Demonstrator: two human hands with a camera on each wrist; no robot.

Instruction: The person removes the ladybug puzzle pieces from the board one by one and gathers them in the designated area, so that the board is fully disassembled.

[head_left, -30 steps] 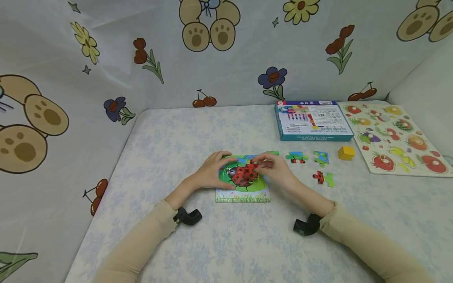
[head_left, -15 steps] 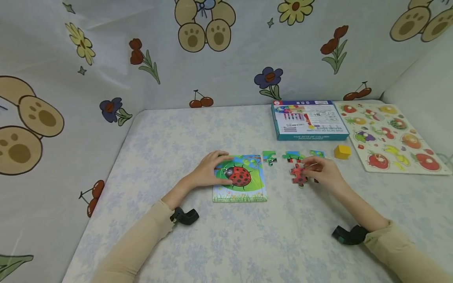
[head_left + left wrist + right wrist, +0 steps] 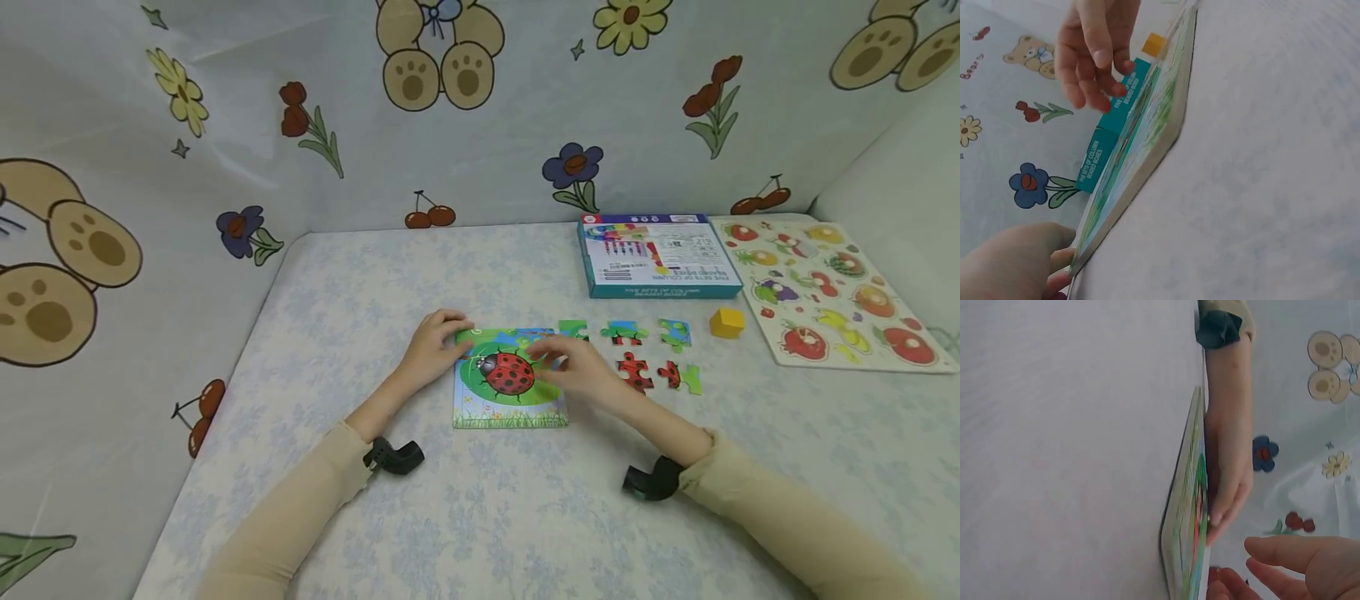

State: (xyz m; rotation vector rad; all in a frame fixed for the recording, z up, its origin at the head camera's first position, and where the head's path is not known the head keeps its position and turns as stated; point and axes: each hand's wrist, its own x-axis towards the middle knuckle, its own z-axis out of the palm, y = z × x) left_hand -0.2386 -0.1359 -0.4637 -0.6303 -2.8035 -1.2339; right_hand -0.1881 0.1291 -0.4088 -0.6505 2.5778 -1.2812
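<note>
In the head view a ladybug puzzle board (image 3: 508,412) lies flat on the table. At its upper left corner my left hand (image 3: 435,350) touches the edge with thumb and fingers. My right hand (image 3: 576,371) hovers over the board's right side, fingers loosely bent, and the left wrist view shows nothing between them. Right of the board lie loose jigsaw pieces: a red spotted piece (image 3: 634,373), a red and green piece (image 3: 681,377), a blue and green piece (image 3: 675,334), a tree piece (image 3: 624,332), and a green piece (image 3: 573,328) partly hidden by my right hand.
A teal-edged box (image 3: 663,258) stands at the back right of the table. Beside it lies a fruit puzzle board (image 3: 832,292). Between box and loose pieces sits a yellow cube (image 3: 727,322). A printed cloth (image 3: 502,167) hangs behind the table.
My right hand put the red spotted piece down right of the board, let go, and came back left over the board. My left hand moved up to the board's upper left corner.
</note>
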